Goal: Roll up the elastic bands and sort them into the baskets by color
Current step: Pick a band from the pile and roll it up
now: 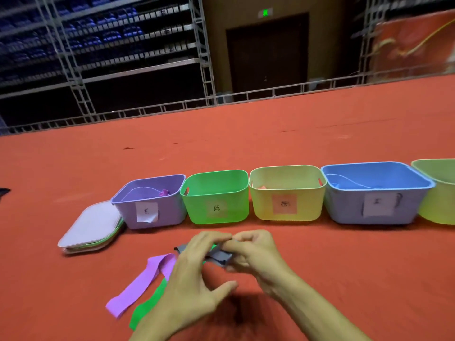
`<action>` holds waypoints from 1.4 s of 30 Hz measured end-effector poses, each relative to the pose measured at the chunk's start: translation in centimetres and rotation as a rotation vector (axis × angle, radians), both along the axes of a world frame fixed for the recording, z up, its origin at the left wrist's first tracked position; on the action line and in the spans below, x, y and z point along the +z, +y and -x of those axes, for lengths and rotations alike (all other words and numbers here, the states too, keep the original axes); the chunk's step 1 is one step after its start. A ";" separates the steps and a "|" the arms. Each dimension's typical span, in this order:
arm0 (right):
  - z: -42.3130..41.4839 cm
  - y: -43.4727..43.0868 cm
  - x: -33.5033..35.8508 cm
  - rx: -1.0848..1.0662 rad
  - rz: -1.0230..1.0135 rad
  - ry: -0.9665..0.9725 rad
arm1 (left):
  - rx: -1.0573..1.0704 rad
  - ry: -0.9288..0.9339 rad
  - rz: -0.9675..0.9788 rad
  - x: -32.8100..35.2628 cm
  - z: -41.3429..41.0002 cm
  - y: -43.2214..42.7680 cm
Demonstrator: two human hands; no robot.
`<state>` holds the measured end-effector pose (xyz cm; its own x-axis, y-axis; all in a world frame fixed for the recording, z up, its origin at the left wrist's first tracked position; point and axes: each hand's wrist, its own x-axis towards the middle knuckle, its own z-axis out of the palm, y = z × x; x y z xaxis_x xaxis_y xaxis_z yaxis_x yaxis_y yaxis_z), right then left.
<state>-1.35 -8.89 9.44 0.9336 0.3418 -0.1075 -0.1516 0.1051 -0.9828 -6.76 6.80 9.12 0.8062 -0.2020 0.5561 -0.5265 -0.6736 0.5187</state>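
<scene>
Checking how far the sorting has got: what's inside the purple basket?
A crumpled purple band shows near the purple basket's far right corner. Its front wall hides the floor, so anything lying lower cannot be seen.

A big indoor arena or event hall: far left, tiered blue seats [98, 33] rise on metal scaffolding [206, 57]; a dark double door [267, 52] under a green exit sign [265, 13]; wide red carpet [246, 134] edged by a low rail [172, 108].
</scene>
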 end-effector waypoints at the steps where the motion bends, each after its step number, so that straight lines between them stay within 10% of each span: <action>1: 0.5 -1.0 1.4 -0.016 -0.032 -0.001 | 0.004 -0.055 0.040 0.8 0.1 -1.3; 7: 2.0 -5.9 7.8 -0.128 -0.088 -0.047 | 0.002 -0.090 0.535 5.7 -0.4 -6.4; 13: 1.3 -8.5 11.2 -0.299 0.065 -0.619 | -0.206 0.123 0.797 10.3 -1.9 -8.4; 42: -0.8 -10.3 14.2 -0.181 -0.039 -0.828 | -0.265 0.215 0.821 14.2 -4.9 -9.1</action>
